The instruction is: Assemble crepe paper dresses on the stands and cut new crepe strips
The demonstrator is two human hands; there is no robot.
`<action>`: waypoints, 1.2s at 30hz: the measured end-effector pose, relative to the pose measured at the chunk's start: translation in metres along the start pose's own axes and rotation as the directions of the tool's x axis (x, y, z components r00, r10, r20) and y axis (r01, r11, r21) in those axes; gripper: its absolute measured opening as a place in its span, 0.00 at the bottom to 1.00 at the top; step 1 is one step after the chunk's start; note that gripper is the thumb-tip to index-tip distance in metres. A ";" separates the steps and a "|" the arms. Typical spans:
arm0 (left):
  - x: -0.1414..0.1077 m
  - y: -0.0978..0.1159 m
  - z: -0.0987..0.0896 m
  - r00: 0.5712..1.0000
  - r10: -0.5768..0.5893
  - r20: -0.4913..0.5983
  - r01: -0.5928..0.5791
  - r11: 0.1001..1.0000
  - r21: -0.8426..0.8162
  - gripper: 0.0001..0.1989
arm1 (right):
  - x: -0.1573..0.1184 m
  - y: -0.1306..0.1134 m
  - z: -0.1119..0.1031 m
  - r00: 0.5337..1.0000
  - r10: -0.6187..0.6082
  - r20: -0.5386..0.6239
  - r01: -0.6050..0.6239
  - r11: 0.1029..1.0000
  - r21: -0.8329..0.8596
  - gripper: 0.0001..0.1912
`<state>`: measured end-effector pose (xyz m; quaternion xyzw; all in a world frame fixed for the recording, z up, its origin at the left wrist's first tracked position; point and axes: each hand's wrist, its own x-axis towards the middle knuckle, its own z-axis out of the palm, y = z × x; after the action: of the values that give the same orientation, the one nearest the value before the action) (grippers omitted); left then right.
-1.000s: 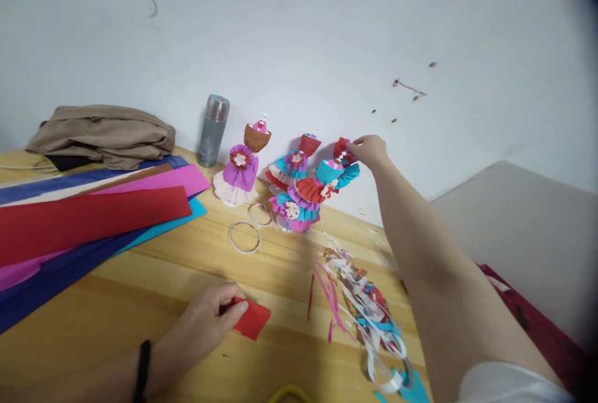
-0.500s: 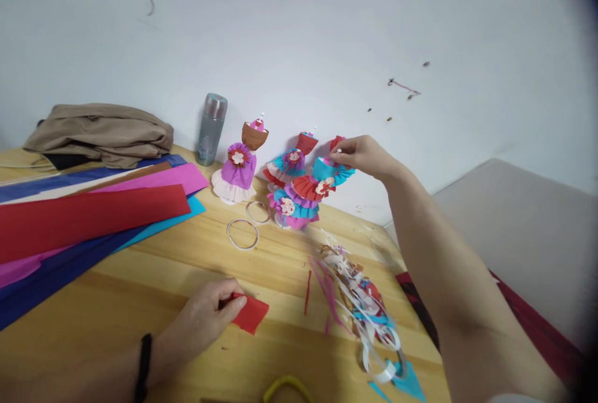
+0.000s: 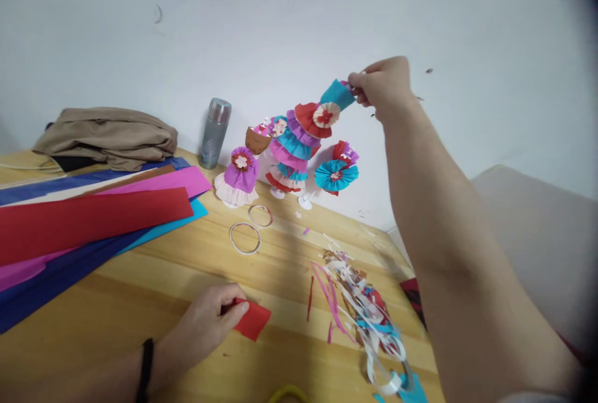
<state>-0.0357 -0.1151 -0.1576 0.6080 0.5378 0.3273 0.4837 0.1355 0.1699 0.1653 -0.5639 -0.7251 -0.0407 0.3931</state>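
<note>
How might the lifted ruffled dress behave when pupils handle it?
The ruffled dress is probably light, since the right hand holds it by its top. Its thin-looking layers would likely crush if squeezed. The wide flower might bend too.

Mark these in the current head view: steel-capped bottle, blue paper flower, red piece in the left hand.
bottle [image 3: 215,135]: head view, middle of its body
blue paper flower [image 3: 344,176]: head view, right-hand petals
red piece [image 3: 256,321]: head view, uncovered face beyond the fingers

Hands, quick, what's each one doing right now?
Left hand: closed on a small red piece.
Right hand: closed on the top of a tiered, ruffled dress figure.
</note>
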 end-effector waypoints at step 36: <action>0.000 -0.002 0.001 1.000 -0.002 0.019 0.002 1.000 0.015 0.12 | -0.007 0.009 0.136 0.928 -0.031 0.370 0.078 0.990 -0.114 0.12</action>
<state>-0.0353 -0.1150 -0.1598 0.6142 0.5361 0.3169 0.4847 0.0722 0.2362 0.0639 -0.5650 -0.7972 0.0088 0.2126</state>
